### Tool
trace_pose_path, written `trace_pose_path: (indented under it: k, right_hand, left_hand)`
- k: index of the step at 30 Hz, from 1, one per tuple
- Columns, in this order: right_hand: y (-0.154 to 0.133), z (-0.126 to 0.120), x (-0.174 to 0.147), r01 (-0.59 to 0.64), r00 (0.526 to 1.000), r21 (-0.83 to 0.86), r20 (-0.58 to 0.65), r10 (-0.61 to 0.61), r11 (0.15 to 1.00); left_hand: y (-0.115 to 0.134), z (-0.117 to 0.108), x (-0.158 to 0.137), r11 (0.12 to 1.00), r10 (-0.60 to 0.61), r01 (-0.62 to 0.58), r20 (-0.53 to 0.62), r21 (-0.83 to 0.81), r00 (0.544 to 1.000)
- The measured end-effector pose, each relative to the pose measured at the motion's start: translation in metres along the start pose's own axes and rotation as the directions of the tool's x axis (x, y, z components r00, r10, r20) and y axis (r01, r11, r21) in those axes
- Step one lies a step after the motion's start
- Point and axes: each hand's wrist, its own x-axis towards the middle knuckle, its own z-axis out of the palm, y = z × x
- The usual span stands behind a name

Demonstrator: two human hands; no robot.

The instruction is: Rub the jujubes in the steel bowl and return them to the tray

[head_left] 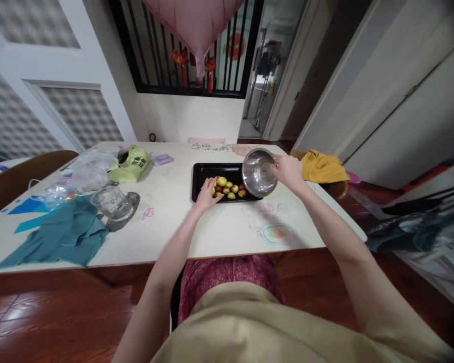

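A black rectangular tray (201,174) lies on the table, with several small yellow-green and red-brown fruits (227,187), like jujubes, gathered in its middle and right part. My left hand (209,193) rests at the left side of the fruits, fingers stretched out and touching or nearly touching them. Gripped by its rim in my right hand (288,172) is a shiny metal bowl (259,174), tilted on its side over the tray's right end. The bowl's inside faces me and shows no fruit. Part of the tray's right end is hidden behind the bowl.
On the white table (166,201) at the left are a teal cloth (66,232), a clear plastic container (114,202), clear plastic bags (93,169) and a light-green bag (132,164). A yellow cloth (321,166) hangs over a chair at the right. A pink balloon (199,22) hangs above.
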Motion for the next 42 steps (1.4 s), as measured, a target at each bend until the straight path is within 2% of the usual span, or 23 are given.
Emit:
trace_pose_path:
  k: [3,5,6,8,10,12,14,16,19,22,24,26,27,29,36,42]
  right_hand:
    - [0.019,-0.006,-0.016,0.005,1.000,0.146,-0.015,-0.003,0.989]
    - [0.027,-0.002,-0.032,0.045,0.996,0.360,0.062,-0.072,0.932]
    - [0.029,0.003,-0.041,0.049,0.984,0.482,0.125,-0.124,0.875]
    - [0.028,0.020,-0.060,0.013,0.925,0.696,0.264,-0.273,0.718]
    - [0.020,0.040,-0.078,-0.060,0.836,0.815,0.357,-0.417,0.576]
    - [0.010,0.060,-0.090,-0.140,0.752,0.854,0.421,-0.508,0.501]
    - [0.001,0.078,-0.096,-0.198,0.711,0.865,0.450,-0.540,0.461]
    - [-0.006,0.091,-0.096,-0.216,0.699,0.876,0.447,-0.558,0.431]
    - [-0.012,0.105,-0.090,-0.128,0.737,0.906,0.360,-0.572,0.404]
    - [-0.014,0.111,-0.081,0.038,0.806,0.872,0.262,-0.531,0.489]
    - [-0.014,0.111,-0.074,0.104,0.881,0.766,0.225,-0.416,0.634]
    - [-0.014,0.109,-0.065,0.104,0.952,0.603,0.170,-0.255,0.791]
    - [-0.015,0.108,-0.061,0.090,0.971,0.529,0.143,-0.193,0.844]
    - [-0.018,0.109,-0.054,0.070,0.983,0.440,0.120,-0.136,0.895]
    - [-0.040,0.127,-0.048,-0.007,0.983,0.325,0.175,-0.053,0.946]
    - [-0.049,0.135,-0.051,0.003,0.982,0.356,0.177,-0.070,0.935]
  left_hand:
    - [0.004,-0.001,-0.001,0.998,0.008,-0.011,-0.042,-0.065,0.999]
    - [0.008,-0.004,-0.001,0.993,0.009,-0.018,-0.083,-0.113,0.996]
    - [0.009,-0.007,-0.001,0.990,0.005,-0.019,-0.104,-0.136,0.995]
    - [0.013,-0.012,0.000,0.984,-0.010,-0.016,-0.139,-0.179,0.990]
    - [0.016,-0.018,0.001,0.974,-0.014,-0.023,-0.161,-0.225,0.987]
    - [0.021,-0.024,0.000,0.958,0.013,-0.058,-0.159,-0.282,0.987]
    - [0.027,-0.030,-0.002,0.933,0.075,-0.119,-0.140,-0.339,0.987]
    - [0.035,-0.035,-0.007,0.909,0.153,-0.179,-0.100,-0.376,0.983]
    - [0.045,-0.040,-0.019,0.888,0.247,-0.228,-0.005,-0.400,0.969]
    - [0.050,-0.045,-0.030,0.874,0.304,-0.232,0.110,-0.426,0.946]
    - [0.052,-0.048,-0.036,0.871,0.318,-0.217,0.168,-0.440,0.933]
    - [0.052,-0.050,-0.041,0.873,0.314,-0.201,0.198,-0.444,0.928]
    - [0.052,-0.051,-0.042,0.875,0.311,-0.195,0.206,-0.443,0.928]
    - [0.051,-0.052,-0.044,0.880,0.305,-0.187,0.216,-0.437,0.928]
    - [0.051,-0.051,-0.045,0.885,0.311,-0.195,0.225,-0.423,0.923]
    - [0.053,-0.052,-0.044,0.899,0.302,-0.187,0.251,-0.396,0.920]
